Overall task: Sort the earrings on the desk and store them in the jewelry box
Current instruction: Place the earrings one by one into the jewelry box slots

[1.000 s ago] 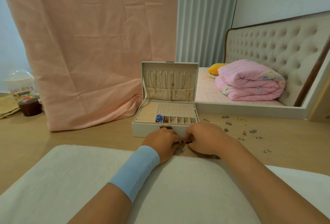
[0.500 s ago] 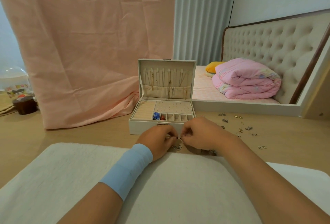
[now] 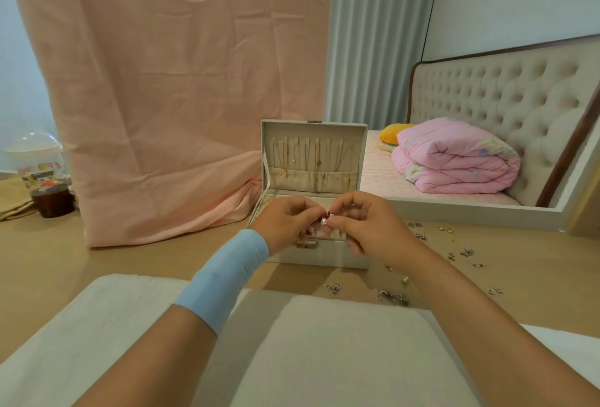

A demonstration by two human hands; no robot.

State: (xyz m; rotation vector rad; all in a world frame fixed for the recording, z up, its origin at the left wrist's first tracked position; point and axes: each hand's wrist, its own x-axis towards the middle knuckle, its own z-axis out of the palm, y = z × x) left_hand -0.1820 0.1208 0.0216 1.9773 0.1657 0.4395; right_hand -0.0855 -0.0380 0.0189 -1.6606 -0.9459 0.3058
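A cream jewelry box [image 3: 319, 255] stands open on the desk, its lid upright with necklaces hanging inside. Both hands are raised just above the box's front compartments. My left hand [image 3: 285, 223] and my right hand [image 3: 367, 228] meet fingertip to fingertip and pinch a small pearl earring [image 3: 324, 221] between them. Several loose earrings [image 3: 454, 249] lie scattered on the desk to the right of the box. A few more earrings [image 3: 332, 288] lie in front of the box near the white pad.
A white padded mat [image 3: 130, 325] covers the near desk edge. A pink cloth [image 3: 178, 98] hangs behind the box. At far left stand a dark cup [image 3: 52, 200] and a clear domed container [image 3: 32, 160]. A mirror frame [image 3: 470, 212] runs along the back right.
Both hands have lifted from the desk in front of the box up over its front compartments, carrying the pearl earring pinched between them.
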